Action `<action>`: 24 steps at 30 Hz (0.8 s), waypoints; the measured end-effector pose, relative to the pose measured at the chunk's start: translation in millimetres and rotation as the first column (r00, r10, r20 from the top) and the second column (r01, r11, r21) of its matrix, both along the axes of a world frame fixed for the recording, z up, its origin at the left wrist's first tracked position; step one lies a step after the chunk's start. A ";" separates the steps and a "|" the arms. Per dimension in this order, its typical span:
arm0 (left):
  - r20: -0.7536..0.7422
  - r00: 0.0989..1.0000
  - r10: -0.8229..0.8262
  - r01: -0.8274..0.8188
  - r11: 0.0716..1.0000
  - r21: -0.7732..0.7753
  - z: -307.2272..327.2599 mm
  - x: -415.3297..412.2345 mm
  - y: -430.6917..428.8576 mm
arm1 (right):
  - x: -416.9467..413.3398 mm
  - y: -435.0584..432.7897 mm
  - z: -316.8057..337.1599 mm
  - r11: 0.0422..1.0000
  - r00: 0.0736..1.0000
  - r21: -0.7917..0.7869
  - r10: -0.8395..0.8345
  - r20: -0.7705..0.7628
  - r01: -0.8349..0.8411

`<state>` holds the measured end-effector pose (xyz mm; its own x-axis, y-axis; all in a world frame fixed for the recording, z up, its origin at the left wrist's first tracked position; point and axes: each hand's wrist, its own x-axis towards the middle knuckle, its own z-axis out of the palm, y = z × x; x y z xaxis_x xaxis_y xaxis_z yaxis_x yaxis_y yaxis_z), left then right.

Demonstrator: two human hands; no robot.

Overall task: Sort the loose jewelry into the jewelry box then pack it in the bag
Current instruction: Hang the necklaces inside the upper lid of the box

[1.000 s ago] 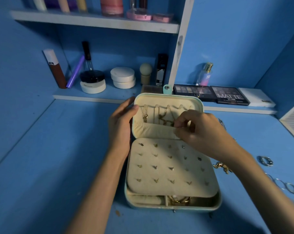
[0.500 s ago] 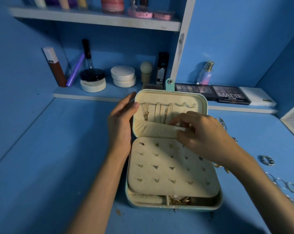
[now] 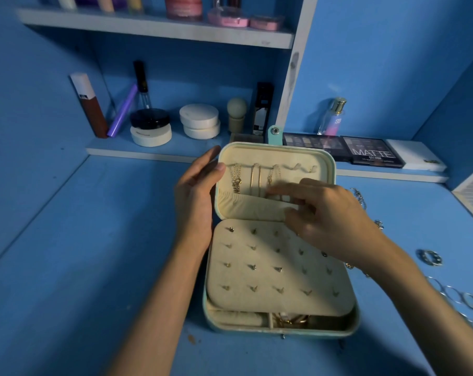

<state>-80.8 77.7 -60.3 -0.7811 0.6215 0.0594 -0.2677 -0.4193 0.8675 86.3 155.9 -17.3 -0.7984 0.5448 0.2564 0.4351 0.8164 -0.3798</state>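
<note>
Far L, on the low shelf (image 3: 113,147): a brown tube (image 3: 90,109), a purple pen (image 3: 122,111) leaning beside it, a black-lidded jar (image 3: 150,119) stacked on a white one, then two white compacts (image 3: 200,122). The blue desk (image 3: 94,240) lies in front.

My L grip (image 3: 196,196) lies flat vs the L edge of the raised lid. Fingers are straight behind it, thumb tip on the rim, nothing curled round, so it's an open hand propping the lid upright.

The jewelry box (image 3: 300,157) sits mid-desk, lid up, teal outside and cream inside. Three gold chains (image 3: 236,177) hang from hooks in the lid, w/ lower ends tucked into the lid pocket (image 3: 246,207). In the base, a cream earring panel (image 3: 270,283) w/ rows of small studs lies over the tray. Gold pieces (image 3: 289,320) show in a front compartment under it.

My R grip (image 3: 330,218) reaches over the panel to the pocket, index stretched toward the third chain, thumb lower on the pocket. The fingertips are blurred, so I can't tell if they pinch anything.

R of the box, on the desk: a loose silver chain (image 3: 358,196) just beside the lid, a chunky ring (image 3: 429,257) further R, and thin bangles (image 3: 460,297) near the R edge.

On the back ledge: a perfume bottle (image 3: 333,118), dark eyeshadow palettes (image 3: 371,154) and a white case (image 3: 417,158).
</note>
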 end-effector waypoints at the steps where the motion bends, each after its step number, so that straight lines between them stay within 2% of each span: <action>1: 0.000 1.000 0.000 0.000 1.000 -0.001 0.1 0.2 -0.1 | 0.0 0.6 -0.6 1.000 1.000 -0.010 -0.001 0.006 0.001; 13: 0.011 1.000 0.008 -0.008 1.000 -0.010 2.7 1.2 -0.6 | 0.5 0.4 0.4 1.000 1.000 -0.028 0.014 -0.004 -0.014; 24: -0.008 0.999 0.033 -0.033 0.997 -0.074 7.8 4.9 -2.6 | -0.3 6.3 -3.5 1.000 0.997 -0.020 -0.008 -0.079 0.006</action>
<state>-75.9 75.2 -52.6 -0.8010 0.5984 0.0196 -0.2486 -0.3622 0.8983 86.0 162.2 -20.8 -0.7723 0.5560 0.3072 0.4088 0.8052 -0.4295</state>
